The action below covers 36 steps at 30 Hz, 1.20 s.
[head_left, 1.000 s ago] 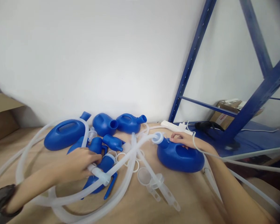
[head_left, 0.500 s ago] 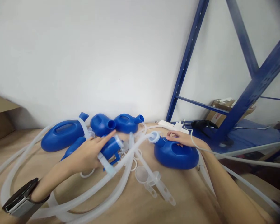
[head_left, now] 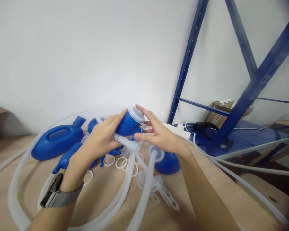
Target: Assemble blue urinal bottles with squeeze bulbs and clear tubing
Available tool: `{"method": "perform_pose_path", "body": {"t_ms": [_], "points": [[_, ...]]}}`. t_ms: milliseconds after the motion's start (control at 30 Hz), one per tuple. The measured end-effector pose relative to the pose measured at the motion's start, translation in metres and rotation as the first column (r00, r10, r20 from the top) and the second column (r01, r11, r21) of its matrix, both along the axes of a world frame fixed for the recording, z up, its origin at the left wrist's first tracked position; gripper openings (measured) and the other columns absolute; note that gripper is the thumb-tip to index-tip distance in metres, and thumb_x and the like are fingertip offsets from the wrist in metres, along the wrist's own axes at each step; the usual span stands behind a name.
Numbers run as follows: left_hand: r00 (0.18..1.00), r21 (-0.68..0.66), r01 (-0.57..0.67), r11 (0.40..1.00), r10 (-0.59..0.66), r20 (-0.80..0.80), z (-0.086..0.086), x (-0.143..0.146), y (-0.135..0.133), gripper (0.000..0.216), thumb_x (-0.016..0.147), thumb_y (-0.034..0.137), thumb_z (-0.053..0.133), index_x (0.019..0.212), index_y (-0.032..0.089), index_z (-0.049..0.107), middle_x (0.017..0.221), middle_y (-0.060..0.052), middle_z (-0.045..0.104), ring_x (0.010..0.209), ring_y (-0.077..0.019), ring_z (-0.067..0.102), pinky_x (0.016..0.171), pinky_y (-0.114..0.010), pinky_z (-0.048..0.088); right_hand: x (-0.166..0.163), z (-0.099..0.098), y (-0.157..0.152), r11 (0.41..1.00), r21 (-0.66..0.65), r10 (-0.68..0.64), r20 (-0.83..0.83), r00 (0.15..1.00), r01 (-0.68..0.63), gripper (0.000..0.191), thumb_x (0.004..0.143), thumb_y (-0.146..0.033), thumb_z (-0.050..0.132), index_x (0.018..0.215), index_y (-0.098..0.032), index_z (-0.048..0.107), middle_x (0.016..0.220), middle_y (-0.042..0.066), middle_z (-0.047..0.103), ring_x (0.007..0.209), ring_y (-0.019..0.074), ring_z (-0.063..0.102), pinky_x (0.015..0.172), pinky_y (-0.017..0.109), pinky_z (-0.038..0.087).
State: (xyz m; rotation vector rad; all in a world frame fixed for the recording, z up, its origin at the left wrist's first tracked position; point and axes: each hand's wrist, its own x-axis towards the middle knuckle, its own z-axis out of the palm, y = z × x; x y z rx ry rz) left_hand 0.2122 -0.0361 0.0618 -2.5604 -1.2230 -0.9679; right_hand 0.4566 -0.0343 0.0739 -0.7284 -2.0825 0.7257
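Note:
My left hand (head_left: 108, 133) is closed around a blue plastic cup (head_left: 126, 124) with a whitish cap (head_left: 136, 114), lifted above the table. A translucent tube connector (head_left: 127, 142) sticks out below the same hand. My right hand (head_left: 156, 130) is beside the cap, thumb and fingers spread apart around its right side; whether the fingertips touch it I cannot tell. Below the right hand lies a blue bottle (head_left: 168, 163) with a white hose (head_left: 146, 186) fitted to its mouth. White rings (head_left: 121, 163) and translucent strap-like caps (head_left: 162, 189) lie on the table in front.
Another blue bottle (head_left: 57, 141) with a handle lies at the left, near smaller blue parts (head_left: 66, 158). Long hoses (head_left: 13, 195) loop over the brown table. A white power strip (head_left: 177, 130) and its cord stand by a blue metal rack (head_left: 186, 64). Behind is a white wall.
The left hand has moved right and up with the blue cup. My right hand has left the blue bottle and come across to the cup's cap. That bottle has shifted left and turned.

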Motion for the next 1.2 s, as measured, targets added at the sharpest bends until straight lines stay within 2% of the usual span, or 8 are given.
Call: {"method": "perform_pose_path", "body": {"t_ms": [133,333,433,567,667,867,1067,1200], "points": [[0.998,-0.019,0.067,0.998,-0.067,0.003,-0.007,0.003,0.004,0.085,0.092,0.040,0.065,0.166,0.027,0.027,0.150,-0.012,0.058,0.130,-0.0321,0.061,0.104,-0.043,0.053,-0.011,-0.002,0.007,0.991,-0.097,-0.114,-0.185,0.976,0.097,0.052,0.090,-0.055,0.072,0.134,-0.033,0.054,0.137,0.006,0.056,0.111,0.0259,0.066,0.090,0.043,0.061],[0.990,0.036,0.075,0.996,-0.079,0.121,-0.008,-0.005,0.012,0.062,0.097,0.046,0.061,0.154,0.026,0.050,0.150,-0.011,0.059,0.133,-0.0305,0.058,0.108,-0.042,0.050,0.002,-0.004,0.024,0.926,-0.268,-0.348,-0.328,0.879,0.266,0.054,0.088,-0.053,0.068,0.137,-0.035,0.056,0.119,0.005,0.057,0.091,0.0210,0.064,0.065,0.031,0.058],[0.984,-0.060,-0.026,0.998,0.036,0.176,-0.005,-0.016,0.016,0.061,0.097,0.047,0.054,0.153,0.023,0.051,0.121,-0.010,0.074,0.109,-0.0299,0.070,0.093,-0.041,0.054,0.013,-0.001,0.030,0.900,-0.334,-0.419,-0.477,0.773,0.281,0.041,0.088,-0.049,0.060,0.126,-0.034,0.062,0.110,0.003,0.057,0.090,0.0214,0.063,0.059,0.029,0.057],[0.944,-0.275,-0.251,0.928,0.297,0.142,-0.007,-0.020,0.021,0.078,0.096,0.064,0.047,0.160,0.020,0.039,0.061,0.001,0.063,0.065,-0.0294,0.067,0.065,-0.036,0.047,0.020,0.001,0.032,0.899,-0.337,-0.435,-0.626,0.648,0.279,0.033,0.082,-0.045,0.058,0.111,-0.029,0.063,0.097,0.001,0.052,0.068,0.0148,0.055,0.042,0.021,0.044],[0.946,-0.315,-0.269,0.910,0.310,0.090,-0.010,-0.014,0.022,0.099,0.088,0.078,0.052,0.164,0.018,0.029,0.065,0.000,0.063,0.070,-0.0327,0.069,0.064,-0.034,0.045,0.020,0.001,0.032,0.896,-0.332,-0.444,-0.656,0.610,0.295,0.032,0.083,-0.047,0.057,0.107,-0.026,0.064,0.093,0.001,0.051,0.057,0.0101,0.045,0.035,0.018,0.031],[0.970,-0.201,-0.224,0.954,0.237,0.044,-0.016,-0.004,0.016,0.108,0.092,0.081,0.042,0.169,0.020,-0.001,0.082,-0.003,0.068,0.071,-0.0298,0.068,0.066,-0.035,0.045,0.024,-0.006,0.033,0.879,-0.282,-0.475,-0.584,0.659,0.383,0.036,0.084,-0.057,0.069,0.106,-0.028,0.065,0.085,-0.001,0.052,0.060,0.0123,0.052,0.039,0.020,0.041],[0.970,0.009,-0.220,0.975,0.218,0.110,-0.016,-0.009,0.023,0.055,0.107,0.058,0.034,0.148,0.030,0.058,0.096,-0.004,0.069,0.082,-0.0239,0.067,0.070,-0.032,0.045,0.029,-0.007,0.034,0.876,-0.219,-0.474,-0.565,0.676,0.430,0.036,0.084,-0.056,0.072,0.107,-0.029,0.064,0.096,0.000,0.058,0.067,0.0133,0.058,0.042,0.019,0.044],[0.991,0.083,-0.062,0.995,0.052,0.125,-0.013,-0.017,0.027,0.046,0.108,0.049,0.041,0.131,0.022,0.071,0.096,-0.005,0.071,0.088,-0.0221,0.069,0.079,-0.032,0.050,0.029,-0.010,0.037,0.871,-0.133,-0.463,-0.541,0.702,0.472,0.035,0.088,-0.058,0.069,0.110,-0.031,0.063,0.100,0.000,0.059,0.074,0.0150,0.062,0.046,0.020,0.048]]}}
